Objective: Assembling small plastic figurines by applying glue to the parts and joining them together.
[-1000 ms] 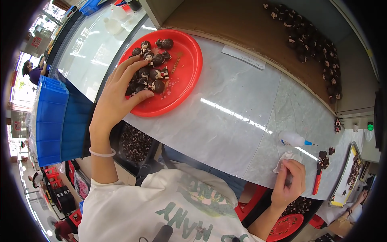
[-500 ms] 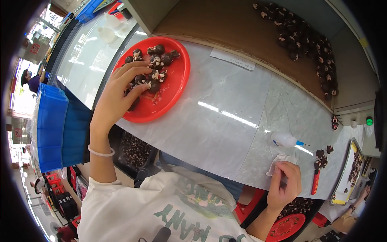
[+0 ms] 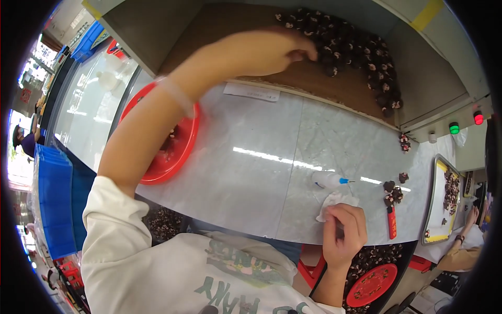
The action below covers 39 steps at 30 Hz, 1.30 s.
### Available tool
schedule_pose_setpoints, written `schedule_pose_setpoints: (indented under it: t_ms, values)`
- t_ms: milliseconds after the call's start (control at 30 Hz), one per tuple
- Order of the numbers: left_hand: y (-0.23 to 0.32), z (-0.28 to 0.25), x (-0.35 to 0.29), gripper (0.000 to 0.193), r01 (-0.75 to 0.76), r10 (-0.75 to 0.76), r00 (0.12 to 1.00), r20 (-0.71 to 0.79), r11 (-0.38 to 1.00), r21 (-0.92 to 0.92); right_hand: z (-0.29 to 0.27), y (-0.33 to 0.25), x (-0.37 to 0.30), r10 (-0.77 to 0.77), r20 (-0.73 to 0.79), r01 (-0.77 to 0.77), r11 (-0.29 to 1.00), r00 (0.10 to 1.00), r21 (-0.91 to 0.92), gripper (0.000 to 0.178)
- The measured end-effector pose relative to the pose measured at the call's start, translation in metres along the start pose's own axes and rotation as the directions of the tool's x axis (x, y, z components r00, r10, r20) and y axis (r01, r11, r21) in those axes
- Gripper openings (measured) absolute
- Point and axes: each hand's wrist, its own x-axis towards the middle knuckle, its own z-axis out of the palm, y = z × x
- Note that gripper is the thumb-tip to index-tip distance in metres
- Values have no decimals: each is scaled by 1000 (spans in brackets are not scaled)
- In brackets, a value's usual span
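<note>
The left hand (image 3: pixel 277 52) reaches into the open box (image 3: pixel 342 93), its fingertips at the near edge of a pile of small dark figures (image 3: pixel 348 44); blur and the curled fingers leave it impossible to tell whether that grip holds one. The figures look light, stiff and smooth, perhaps a little slippery, with small pale parts that could snap, so the round dark head seems the best place to pinch. The right hand (image 3: pixel 345 230) has a narrow grip on a crumpled tissue (image 3: pixel 337 203), soft and nearly weightless by its look, beside a bottle (image 3: pixel 327 179) on the worktop (image 3: pixel 256 196). The pile fills the box's far right side; the red plate (image 3: pixel 185 159) holds more figures, mostly hidden by the arm. At right, a tray (image 3: pixel 431 220) carries small dark pieces, and a red dish (image 3: pixel 372 287) sits among others below the worktop.
</note>
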Motion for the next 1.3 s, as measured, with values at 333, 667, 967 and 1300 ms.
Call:
schedule_pose_setpoints:
  t_ms: [333, 667, 967, 1300]
  values:
    - [-47, 51, 45, 16, 3, 0, 988, -155, 1000, 14, 0, 0, 2, -1, -43, 4, 997, 999, 77, 20]
    - [76, -2, -84, 29, 135, -291, 956, 34, 335, -933, -12, -4, 7, 226, -34, -214, 953, 973, 212, 22]
    - [140, 61, -165, 32, 124, -576, 817, 39, 109, -986, 12, -15, 47, 130, 130, -118, 988, 983, -97, 45]
    - [132, 81, -160, 29, 92, -461, 879, 125, -93, -991, -9, -4, 26, 279, 173, -274, 960, 945, -53, 39]
